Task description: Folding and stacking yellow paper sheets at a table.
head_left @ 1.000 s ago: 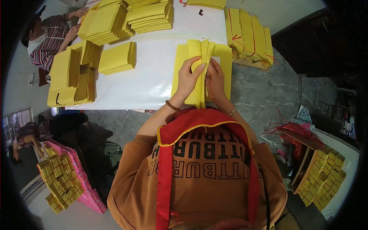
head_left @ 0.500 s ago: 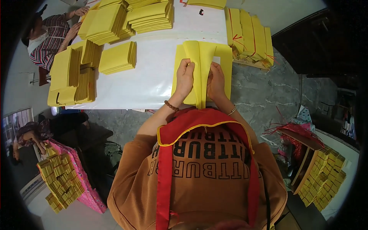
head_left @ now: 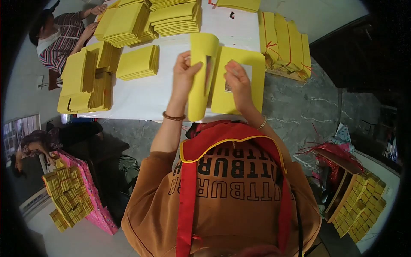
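My left hand (head_left: 183,81) grips a folded yellow paper sheet (head_left: 198,96) at its left edge, thumb in front. The sheet is raised on edge and curls over at the top, and part of a dark printed patch shows on its inner side. To its right, a flat pile of yellow paper (head_left: 254,96) lies at the table's front edge. Above that pile hovers my right hand (head_left: 239,85), its fingers curled together; whatever they may hold is hidden. Beside and partly under this hand is a white sheet (head_left: 248,72) with a dark printed picture.
Folded yellow stacks (head_left: 137,62) stand on the white table cover (head_left: 167,55), left and far. Red-tied yellow bundles (head_left: 284,47) sit right of the table. A co-worker (head_left: 68,32) handles paper at the far left; another person (head_left: 40,143) is by yellow bundles (head_left: 70,195) at lower left.
My left hand has moved left with the folded sheet, apart from the pile. My right hand has let go of the sheet's right side and curled its fingers over the pile.
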The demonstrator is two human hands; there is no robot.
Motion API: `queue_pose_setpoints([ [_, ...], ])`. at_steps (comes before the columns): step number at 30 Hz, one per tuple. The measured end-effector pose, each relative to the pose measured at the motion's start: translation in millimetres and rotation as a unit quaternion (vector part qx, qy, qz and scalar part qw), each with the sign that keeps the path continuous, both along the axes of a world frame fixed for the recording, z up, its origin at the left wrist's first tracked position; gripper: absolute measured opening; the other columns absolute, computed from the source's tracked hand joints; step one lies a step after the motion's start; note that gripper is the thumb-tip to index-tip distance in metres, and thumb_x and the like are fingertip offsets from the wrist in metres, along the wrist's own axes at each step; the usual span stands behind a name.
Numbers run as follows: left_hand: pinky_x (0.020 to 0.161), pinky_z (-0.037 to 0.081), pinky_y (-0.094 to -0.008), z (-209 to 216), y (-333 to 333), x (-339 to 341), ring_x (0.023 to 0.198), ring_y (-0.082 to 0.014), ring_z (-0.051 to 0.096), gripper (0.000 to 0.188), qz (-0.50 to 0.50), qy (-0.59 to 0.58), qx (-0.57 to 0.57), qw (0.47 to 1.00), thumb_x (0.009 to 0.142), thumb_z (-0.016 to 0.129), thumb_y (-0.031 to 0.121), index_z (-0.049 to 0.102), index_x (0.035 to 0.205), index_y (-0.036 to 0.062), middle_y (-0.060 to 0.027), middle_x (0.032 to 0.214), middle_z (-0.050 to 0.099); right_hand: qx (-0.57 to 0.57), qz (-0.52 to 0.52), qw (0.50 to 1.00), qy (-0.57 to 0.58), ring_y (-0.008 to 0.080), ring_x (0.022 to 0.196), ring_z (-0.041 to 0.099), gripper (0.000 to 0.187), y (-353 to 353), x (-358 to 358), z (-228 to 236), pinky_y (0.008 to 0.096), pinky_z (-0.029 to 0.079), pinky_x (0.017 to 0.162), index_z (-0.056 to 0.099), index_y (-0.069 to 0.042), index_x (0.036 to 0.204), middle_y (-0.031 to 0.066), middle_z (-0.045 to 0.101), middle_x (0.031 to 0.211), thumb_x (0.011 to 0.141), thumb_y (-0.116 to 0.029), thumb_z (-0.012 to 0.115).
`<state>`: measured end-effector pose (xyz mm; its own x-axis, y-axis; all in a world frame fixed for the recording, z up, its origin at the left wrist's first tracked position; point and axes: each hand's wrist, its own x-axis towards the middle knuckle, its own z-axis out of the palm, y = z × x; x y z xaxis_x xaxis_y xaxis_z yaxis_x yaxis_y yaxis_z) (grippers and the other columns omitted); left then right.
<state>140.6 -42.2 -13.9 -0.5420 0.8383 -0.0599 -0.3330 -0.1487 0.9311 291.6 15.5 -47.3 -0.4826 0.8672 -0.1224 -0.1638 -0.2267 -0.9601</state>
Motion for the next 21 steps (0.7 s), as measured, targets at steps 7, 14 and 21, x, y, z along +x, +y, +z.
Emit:
queue_pose_setpoints([
  [7, 0.078, 0.051, -0.0299, 30, -28, -23, 0.094, -0.0214, 0.058, 0.042, -0.034, -0.248, 0.124, 0.96, 0.08, 0.049, -0.003, 0.037, 0.12, 0.0016, -0.0164, 0.11, 0.053, -0.25, 0.158, 0.912, 0.284, 0.0255, 0.121, 0.034, 0.055, 10, 11, 0, 0.0387, 0.025, 0.101, 0.024, -0.005, 0.133, 0.0133, 0.037, 0.13, 0.089, -0.035, 0.042],
  [14, 0.072, 0.05, -0.0255, -24, -23, -2, 0.086, -0.0153, 0.058, 0.039, -0.023, -0.128, -0.007, 0.991, 0.081, 0.05, -0.005, 0.036, 0.117, 0.003, -0.0119, 0.1, 0.058, -0.298, 0.163, 0.901, 0.271, 0.0147, 0.098, 0.053, 0.042, 17, 43, -2, 0.0277, 0.046, 0.082, 0.039, -0.004, 0.123, 0.0059, 0.052, 0.112, 0.086, -0.021, 0.05],
  [21, 0.075, 0.047, -0.0245, -44, -5, 1, 0.088, -0.0134, 0.055, 0.043, -0.051, -0.074, -0.004, 0.996, 0.082, 0.048, -0.005, 0.034, 0.121, 0.0027, -0.0111, 0.101, 0.057, -0.182, 0.12, 0.973, 0.071, 0.0159, 0.093, 0.054, 0.046, 29, 37, -17, 0.0283, 0.046, 0.078, 0.039, -0.005, 0.122, 0.0056, 0.052, 0.106, 0.078, -0.004, 0.053],
])
